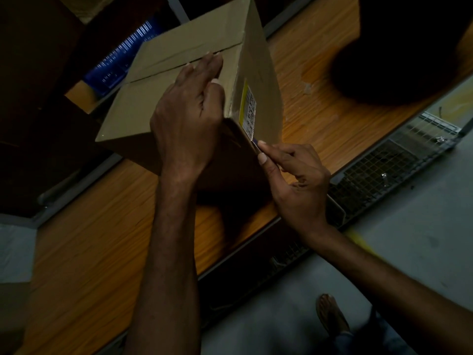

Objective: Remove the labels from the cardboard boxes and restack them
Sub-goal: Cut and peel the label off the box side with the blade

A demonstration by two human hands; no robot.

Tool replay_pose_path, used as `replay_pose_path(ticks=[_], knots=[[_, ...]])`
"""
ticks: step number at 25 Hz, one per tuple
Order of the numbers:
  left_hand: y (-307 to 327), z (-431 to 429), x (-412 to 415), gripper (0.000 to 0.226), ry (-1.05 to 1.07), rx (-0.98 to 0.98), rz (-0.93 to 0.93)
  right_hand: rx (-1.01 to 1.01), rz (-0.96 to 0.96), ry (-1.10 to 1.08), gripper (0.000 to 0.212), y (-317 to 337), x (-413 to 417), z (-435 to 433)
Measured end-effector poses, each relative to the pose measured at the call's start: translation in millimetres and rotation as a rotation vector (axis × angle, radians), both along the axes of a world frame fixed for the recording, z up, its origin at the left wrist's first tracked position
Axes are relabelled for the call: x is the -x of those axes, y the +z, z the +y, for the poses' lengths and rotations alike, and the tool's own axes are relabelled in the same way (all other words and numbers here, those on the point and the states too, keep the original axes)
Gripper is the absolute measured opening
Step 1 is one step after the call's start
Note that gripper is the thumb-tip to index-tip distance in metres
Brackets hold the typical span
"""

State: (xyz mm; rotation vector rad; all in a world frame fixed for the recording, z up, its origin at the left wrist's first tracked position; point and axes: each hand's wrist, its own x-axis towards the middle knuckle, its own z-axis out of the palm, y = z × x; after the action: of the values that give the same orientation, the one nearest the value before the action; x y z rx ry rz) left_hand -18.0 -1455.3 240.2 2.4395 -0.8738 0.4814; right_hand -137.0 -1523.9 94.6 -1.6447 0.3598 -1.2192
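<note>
A closed cardboard box (179, 70) stands on a wooden table (107, 226) in the middle of the view. On its right side face sits a white label with a yellow edge (249, 110). My left hand (189, 111) lies flat on the box top, its thumb over the top right edge. My right hand (291, 175) is at the box's near right corner, just below the label. Its thumb and forefinger pinch a small dark-blue thing (255, 142) at the label's lower end. What that thing is cannot be told.
A large dark object (409, 47) stands on the table at the upper right. A wire mesh panel (384, 165) runs along the table's right edge, above a grey floor (396, 252). A blue crate-like thing (120, 60) sits behind the box. My sandalled foot (330, 313) shows below.
</note>
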Motion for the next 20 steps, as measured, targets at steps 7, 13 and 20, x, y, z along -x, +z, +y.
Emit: replay_pose_path(ticks=[7,13,20], knots=[[-1.9,-0.4,0.7,0.049,-0.002,0.016,-0.011,-0.055,-0.015,0.014,0.020,4.9,-0.3,2.6],[-3.0,-0.8,-1.2,0.048,-0.004,0.020,-0.023,-0.108,0.031,0.039,0.021,-3.6,8.1,11.3],[-3.7,-0.3,-1.4,0.048,-0.006,0.026,-0.028,-0.251,0.075,0.190,0.022,10.7,12.3,3.8]])
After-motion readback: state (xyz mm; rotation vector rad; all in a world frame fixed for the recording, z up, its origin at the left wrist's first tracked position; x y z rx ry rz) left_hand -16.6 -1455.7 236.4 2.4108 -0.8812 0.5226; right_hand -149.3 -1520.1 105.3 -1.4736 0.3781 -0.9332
